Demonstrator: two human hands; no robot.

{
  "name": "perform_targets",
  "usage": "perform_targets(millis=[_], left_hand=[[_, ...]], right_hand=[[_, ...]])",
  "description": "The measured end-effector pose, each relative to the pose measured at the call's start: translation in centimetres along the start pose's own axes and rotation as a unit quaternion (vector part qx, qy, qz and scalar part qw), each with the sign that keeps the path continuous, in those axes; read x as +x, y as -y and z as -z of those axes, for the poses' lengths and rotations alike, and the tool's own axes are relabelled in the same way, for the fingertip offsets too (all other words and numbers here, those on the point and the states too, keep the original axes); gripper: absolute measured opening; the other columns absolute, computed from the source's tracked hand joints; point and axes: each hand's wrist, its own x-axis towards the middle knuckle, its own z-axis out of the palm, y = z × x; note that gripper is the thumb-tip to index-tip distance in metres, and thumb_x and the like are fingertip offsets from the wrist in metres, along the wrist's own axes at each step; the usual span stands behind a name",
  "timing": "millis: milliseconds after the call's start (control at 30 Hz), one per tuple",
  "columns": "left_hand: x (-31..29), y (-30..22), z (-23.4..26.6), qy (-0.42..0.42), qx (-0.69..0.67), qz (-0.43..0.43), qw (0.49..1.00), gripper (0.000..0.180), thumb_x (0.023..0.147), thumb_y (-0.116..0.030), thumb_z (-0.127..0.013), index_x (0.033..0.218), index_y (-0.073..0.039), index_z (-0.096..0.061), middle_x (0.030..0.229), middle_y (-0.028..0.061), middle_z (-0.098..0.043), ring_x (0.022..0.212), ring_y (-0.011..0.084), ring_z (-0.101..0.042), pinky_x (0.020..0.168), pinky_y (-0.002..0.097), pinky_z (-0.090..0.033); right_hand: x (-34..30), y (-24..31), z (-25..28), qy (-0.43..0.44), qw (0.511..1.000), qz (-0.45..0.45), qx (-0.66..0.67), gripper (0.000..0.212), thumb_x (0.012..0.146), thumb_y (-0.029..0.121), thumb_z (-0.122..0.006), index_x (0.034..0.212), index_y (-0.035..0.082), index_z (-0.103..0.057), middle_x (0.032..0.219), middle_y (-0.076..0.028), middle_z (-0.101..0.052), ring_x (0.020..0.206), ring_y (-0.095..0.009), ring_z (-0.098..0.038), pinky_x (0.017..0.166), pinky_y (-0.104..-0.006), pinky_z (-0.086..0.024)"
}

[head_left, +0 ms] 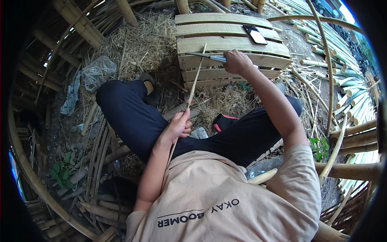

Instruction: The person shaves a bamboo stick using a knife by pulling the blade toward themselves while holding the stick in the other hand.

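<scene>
My left hand [177, 126], fingers wrapped, grips a long thin bamboo strip [196, 78] near my lap. The strip slants up and away to the slatted wooden bench [225, 29], and its lower end runs back beside my forearm. My right hand [237, 63] is closed around the handle of a long-bladed knife [201, 55]. The blade points left and crosses the strip near its far end, over the bench's slats. Blade and strip appear to touch there, but I cannot tell for certain. The handle is mostly hidden in my fist.
On the bench's right side lies a phone [256, 35]. Cut bamboo poles [348, 74] are piled at the right. Dry shavings [139, 38] cover ground at the far left, near a clear plastic bag [99, 72]. A black and pink item [224, 122] lies between my legs.
</scene>
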Motion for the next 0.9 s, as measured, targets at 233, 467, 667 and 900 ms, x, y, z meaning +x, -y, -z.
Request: perform_targets(millis=[233,467,667,900], left_hand=[[0.3,0.3,-0.3,-0.004,0.029,-0.013,0.999,0.041,0.107,-0.051,-0.039,0.083,-0.017,-0.035,0.059,-0.0083,-0.026,0.044,0.0021,-0.022,0.038,0.0223,-0.017],[0.4,0.1,-0.6,-0.005,0.047,-0.007,0.999,0.041,0.107,-0.05,-0.038,0.083,-0.017,-0.035,0.059,-0.0089,-0.026,0.044,0.002,-0.022,0.038,0.0224,-0.018],[0.4,0.5,-0.3,-0.011,0.037,-0.017,0.999,0.04,0.107,-0.05,-0.04,0.083,-0.018,-0.035,0.059,-0.009,-0.027,0.045,0.0015,-0.023,0.038,0.0213,-0.018],[0.4,0.5,-0.3,-0.016,0.043,-0.022,0.999,0.04,0.106,-0.051,-0.041,0.084,-0.018,-0.035,0.06,-0.0089,-0.028,0.045,0.0012,-0.023,0.038,0.0206,-0.018]], right_hand=[[-2.2,-0.1,0.5,-0.054,0.995,0.079,-0.016,0.03,0.091,0.035,-0.067,0.095,0.005,-0.068,0.084,-0.02,-0.071,0.081,-0.036,-0.072,0.075,-0.0469,-0.058],[-1.2,-1.2,-1.4,-0.075,0.997,0.01,-0.025,0.016,0.084,0.016,-0.061,0.088,0.004,-0.071,0.084,-0.021,-0.072,0.081,-0.037,-0.073,0.075,-0.0463,-0.059],[-1.4,0.3,-0.2,-0.067,0.996,0.022,-0.056,0.014,0.081,0.01,-0.06,0.086,0.005,-0.072,0.087,-0.022,-0.073,0.083,-0.037,-0.073,0.075,-0.0461,-0.059],[-0.5,-0.2,1.2,-0.057,0.994,0.034,-0.084,0.012,0.081,0.01,-0.061,0.084,0.004,-0.072,0.091,-0.021,-0.073,0.089,-0.037,-0.073,0.077,-0.0453,-0.059]])
